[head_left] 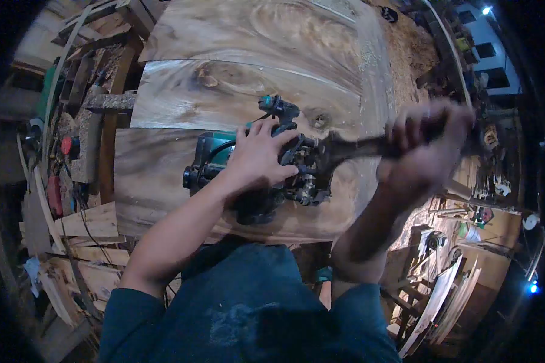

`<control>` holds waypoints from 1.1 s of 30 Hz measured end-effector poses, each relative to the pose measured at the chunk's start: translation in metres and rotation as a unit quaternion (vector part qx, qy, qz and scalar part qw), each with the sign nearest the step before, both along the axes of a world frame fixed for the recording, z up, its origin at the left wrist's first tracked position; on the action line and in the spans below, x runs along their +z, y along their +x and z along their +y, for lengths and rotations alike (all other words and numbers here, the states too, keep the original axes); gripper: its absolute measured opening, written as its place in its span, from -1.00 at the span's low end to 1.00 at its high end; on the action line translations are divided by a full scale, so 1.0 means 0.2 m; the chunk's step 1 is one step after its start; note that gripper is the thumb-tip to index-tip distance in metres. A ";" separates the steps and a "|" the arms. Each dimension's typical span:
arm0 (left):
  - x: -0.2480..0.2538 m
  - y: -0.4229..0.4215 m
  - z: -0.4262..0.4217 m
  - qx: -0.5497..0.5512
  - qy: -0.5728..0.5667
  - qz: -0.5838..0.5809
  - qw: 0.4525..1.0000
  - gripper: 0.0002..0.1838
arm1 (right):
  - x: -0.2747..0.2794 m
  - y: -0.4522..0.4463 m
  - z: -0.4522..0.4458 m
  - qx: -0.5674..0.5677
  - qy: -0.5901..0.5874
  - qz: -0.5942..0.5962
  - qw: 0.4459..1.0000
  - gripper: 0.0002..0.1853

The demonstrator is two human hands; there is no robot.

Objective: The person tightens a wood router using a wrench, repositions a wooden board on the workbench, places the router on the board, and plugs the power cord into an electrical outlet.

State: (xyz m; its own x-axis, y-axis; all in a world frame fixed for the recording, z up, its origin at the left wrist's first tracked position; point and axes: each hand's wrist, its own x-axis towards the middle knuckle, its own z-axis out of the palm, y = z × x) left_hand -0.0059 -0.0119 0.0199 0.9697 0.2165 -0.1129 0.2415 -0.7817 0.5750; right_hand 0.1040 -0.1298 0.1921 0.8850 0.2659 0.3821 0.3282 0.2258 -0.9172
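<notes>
Left hand (259, 154): fingers spread over green-and-black power tool (215, 151), wooden board (148, 181) beneath. Right hand (427, 145): motion-blurred, closed around dark implement (358, 147), which extends left of that grip to the tool's near end. Wood shavings (409, 51) beyond the right grip.

power tool (221, 142) on boards (184, 91) | shavings (409, 51) right | wood pieces (91, 224) left

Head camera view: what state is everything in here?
Left hand: fingers spread, resting on the power tool.
Right hand: curled around the long dark tool, blurred.
Power tool: on the boards; running or off, cannot tell.
Long dark tool: held.
Boards: flat.
Blue light: lit.
</notes>
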 end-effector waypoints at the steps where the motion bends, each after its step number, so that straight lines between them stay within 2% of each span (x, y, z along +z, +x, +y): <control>1: 0.00 0.01 0.00 0.002 0.002 0.006 1.000 -0.13 | 0.01 -0.12 -0.04 -0.026 -0.037 0.012 0.999 -0.49; 6: -0.03 -0.01 0.01 0.001 -0.025 -0.021 0.999 -0.14 | -0.37 -0.35 -0.24 0.020 0.055 -0.141 0.988 -0.43; 10: 0.00 0.00 0.01 0.003 -0.022 -0.009 1.000 -0.16 | -0.46 -0.53 -0.23 0.020 0.053 -0.187 0.981 -0.40; 13: 0.02 -0.01 0.01 0.001 -0.024 -0.010 1.000 -0.17 | -0.52 -0.64 -0.20 -0.022 0.020 -0.227 0.974 -0.39; 15: 0.02 -0.01 0.01 0.006 -0.034 -0.020 0.999 -0.17 | -0.59 -0.66 -0.18 -0.027 0.041 -0.259 0.965 -0.37; 18: 0.03 -0.02 0.01 0.007 -0.041 -0.028 0.999 -0.18 | -0.69 -0.70 -0.18 -0.014 0.054 -0.296 0.954 -0.40; 22: 0.03 -0.02 0.00 0.017 -0.043 -0.028 0.999 -0.19 | -0.77 -0.71 -0.24 0.047 0.007 -0.377 0.925 -0.47; 25: 0.02 -0.02 0.01 0.013 -0.042 -0.030 0.999 -0.19 | -0.79 -0.73 -0.37 0.139 -0.078 -0.362 0.918 -0.54; 29: 0.03 -0.02 0.00 0.015 -0.043 -0.028 0.999 -0.20 | -0.93 -0.81 -0.46 0.122 -0.126 -0.343 0.923 -0.47; 33: 0.03 -0.03 0.00 0.013 -0.040 -0.018 0.999 -0.19 | -0.80 -0.69 -0.45 0.192 -0.127 -0.303 0.925 -0.57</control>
